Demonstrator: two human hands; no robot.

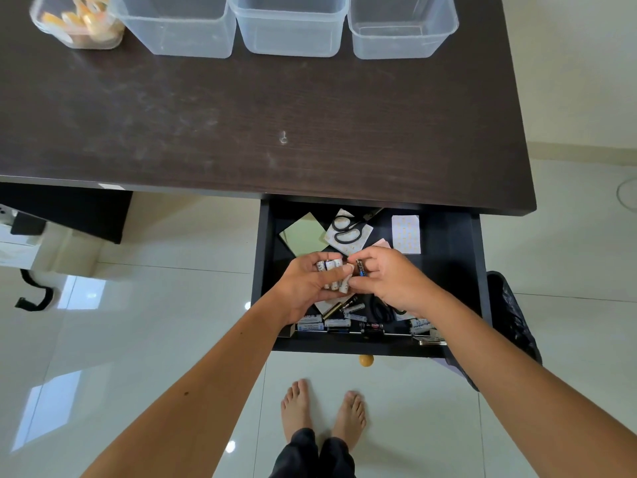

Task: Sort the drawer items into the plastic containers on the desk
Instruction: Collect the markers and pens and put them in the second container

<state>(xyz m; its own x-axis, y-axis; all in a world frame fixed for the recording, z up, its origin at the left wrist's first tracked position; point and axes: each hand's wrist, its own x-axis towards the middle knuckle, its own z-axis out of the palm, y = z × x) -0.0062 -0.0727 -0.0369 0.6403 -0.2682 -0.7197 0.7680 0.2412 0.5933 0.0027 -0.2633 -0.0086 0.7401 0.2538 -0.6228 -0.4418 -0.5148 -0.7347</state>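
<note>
My bare feet (pixel 324 408) are standing on the glossy white tile floor (pixel 138 339), just below the round yellow knob (pixel 366 360) of the pulled-out black drawer (pixel 448 257). Loose batteries (pixel 339 320) are lying along the drawer's near edge, white, black and gold ones mixed, with dark looped handles (pixel 381 310) beside them that I cannot identify for sure.

Above that pile my left hand (pixel 310 282) is cupping a bunch of white cylindrical batteries (pixel 332 274), fingers curled round them, thumb pressing across the top. My right hand (pixel 386 276) is touching it, pinching one black battery with a blue band (pixel 360 268) between thumb and fingers.

Farther back in the drawer, a pale green square notepad (pixel 303 236) is lying at the left, black-handled scissors (pixel 346 229) are lying on a white patterned paper sheet (pixel 362 236), a pink paper corner (pixel 381 243) is peeking out behind my right hand, and another white patterned rectangular sheet (pixel 406 234) is lying at the right.

A black plastic bag (pixel 510 319) is sitting on the floor right of the drawer.

On the dark wood-grain tabletop (pixel 241 125), along the far edge, three clear square plastic containers (pixel 289 25) are standing in a row. Left of them a smaller clear container (pixel 77 24) is holding yellow-orange pieces, blurred.
</note>
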